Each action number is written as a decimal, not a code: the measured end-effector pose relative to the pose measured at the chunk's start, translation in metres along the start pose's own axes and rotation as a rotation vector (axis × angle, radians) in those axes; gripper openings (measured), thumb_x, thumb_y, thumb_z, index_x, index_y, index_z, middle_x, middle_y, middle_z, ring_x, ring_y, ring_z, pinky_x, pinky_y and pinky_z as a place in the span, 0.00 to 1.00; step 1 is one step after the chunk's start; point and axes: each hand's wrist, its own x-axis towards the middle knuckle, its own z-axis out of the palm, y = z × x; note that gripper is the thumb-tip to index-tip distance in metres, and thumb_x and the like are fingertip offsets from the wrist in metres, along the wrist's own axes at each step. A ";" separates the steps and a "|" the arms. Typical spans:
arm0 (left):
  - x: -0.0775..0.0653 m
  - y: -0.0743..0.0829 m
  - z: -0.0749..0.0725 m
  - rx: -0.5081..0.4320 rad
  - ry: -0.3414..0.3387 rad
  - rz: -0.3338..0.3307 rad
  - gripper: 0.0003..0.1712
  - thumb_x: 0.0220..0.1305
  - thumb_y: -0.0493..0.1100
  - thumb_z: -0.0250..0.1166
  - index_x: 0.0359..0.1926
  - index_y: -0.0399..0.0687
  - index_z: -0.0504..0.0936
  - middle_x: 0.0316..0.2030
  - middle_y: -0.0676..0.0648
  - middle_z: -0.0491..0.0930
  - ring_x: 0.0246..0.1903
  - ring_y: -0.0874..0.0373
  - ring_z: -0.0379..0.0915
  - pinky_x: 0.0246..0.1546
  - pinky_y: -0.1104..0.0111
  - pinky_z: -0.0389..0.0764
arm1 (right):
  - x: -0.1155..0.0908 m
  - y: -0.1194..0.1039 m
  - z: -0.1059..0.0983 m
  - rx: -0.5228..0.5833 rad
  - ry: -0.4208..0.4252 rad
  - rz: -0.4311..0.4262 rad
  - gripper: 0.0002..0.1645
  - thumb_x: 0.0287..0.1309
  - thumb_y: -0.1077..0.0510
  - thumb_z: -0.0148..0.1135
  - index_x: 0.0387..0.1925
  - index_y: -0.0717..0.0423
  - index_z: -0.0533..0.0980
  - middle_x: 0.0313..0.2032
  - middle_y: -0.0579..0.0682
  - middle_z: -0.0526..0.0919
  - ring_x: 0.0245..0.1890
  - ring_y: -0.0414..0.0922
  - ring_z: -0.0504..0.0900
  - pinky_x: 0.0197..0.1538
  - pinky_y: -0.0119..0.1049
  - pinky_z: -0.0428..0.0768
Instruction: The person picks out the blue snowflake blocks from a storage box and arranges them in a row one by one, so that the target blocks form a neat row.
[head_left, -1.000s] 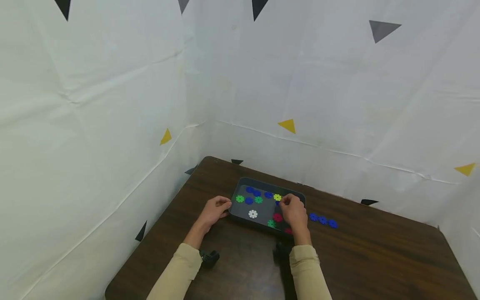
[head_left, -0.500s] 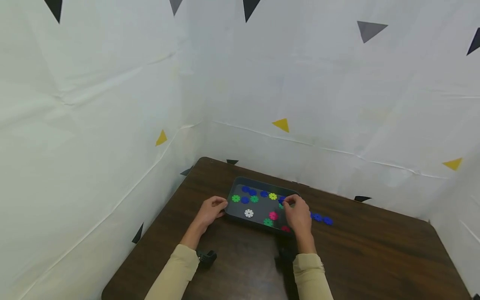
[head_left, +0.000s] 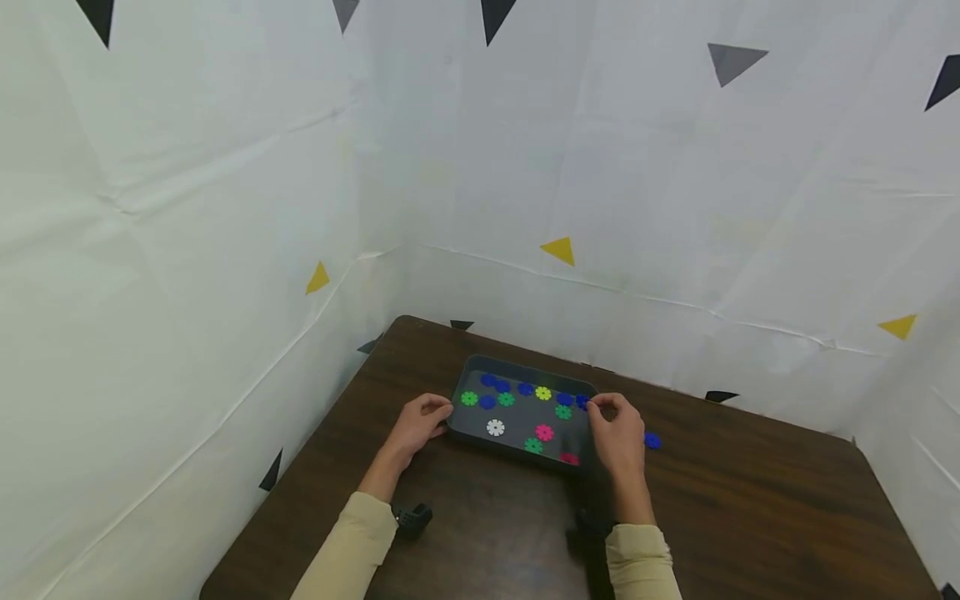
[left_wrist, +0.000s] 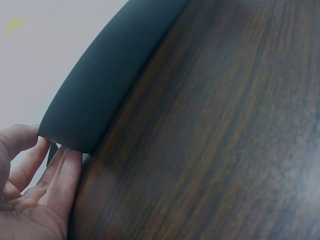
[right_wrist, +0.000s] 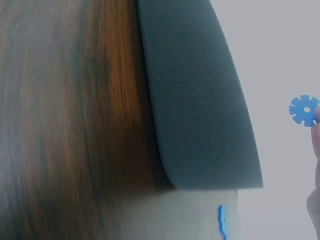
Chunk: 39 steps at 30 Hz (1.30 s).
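A dark grey tray (head_left: 525,371) rests on the table and contains several notched plastic discs: blue, green, red, one yellow disc (head_left: 543,393) and one white disc (head_left: 496,427). My left hand (head_left: 411,429) holds the tray's left end; in the left wrist view, thumb and fingers meet its corner. Over the tray's right edge, my right hand (head_left: 621,433) pinches a blue notched disc (right_wrist: 303,110) at its fingertips. Only part of that hand shows in the right wrist view. Right of it, another blue disc (head_left: 652,440) lies on the table.
The brown wooden table (head_left: 750,492) extends to the right of the tray. White sheeting (head_left: 675,208) with coloured triangles stands behind and left of the table. A black wrist device (head_left: 412,520) sits at the left cuff.
My right hand has moved rightward from inside the tray to its right edge with the blue disc. It now covers part of the blue row on the table. My left hand stays at the tray.
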 end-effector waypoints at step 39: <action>0.001 0.002 0.004 0.015 -0.022 -0.001 0.17 0.79 0.47 0.66 0.60 0.42 0.83 0.59 0.39 0.84 0.60 0.47 0.82 0.67 0.48 0.84 | 0.019 0.129 -0.108 0.058 0.009 0.380 0.27 0.79 0.47 0.54 0.48 0.71 0.80 0.27 0.40 0.79 0.35 0.44 0.73 0.36 0.35 0.73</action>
